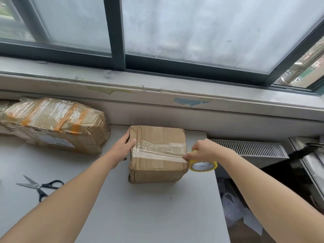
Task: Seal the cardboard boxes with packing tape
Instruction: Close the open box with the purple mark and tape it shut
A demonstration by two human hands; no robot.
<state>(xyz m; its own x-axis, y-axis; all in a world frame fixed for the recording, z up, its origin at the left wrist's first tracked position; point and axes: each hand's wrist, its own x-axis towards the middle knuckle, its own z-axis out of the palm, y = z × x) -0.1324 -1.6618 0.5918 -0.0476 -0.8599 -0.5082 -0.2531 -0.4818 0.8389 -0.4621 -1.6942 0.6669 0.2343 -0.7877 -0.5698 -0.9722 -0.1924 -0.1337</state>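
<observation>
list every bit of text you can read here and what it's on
"IN CHINA", then "MA" cut off: on the inner core of the tape roll gripped by the right hand.
White label on the large wrapped box: too blurred to read.
Small box held by the left hand: no text visible.

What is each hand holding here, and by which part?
The right hand grips the tape roll over its top rim. The left hand holds the cardboard box by its upper left edge, thumb on top.
</observation>
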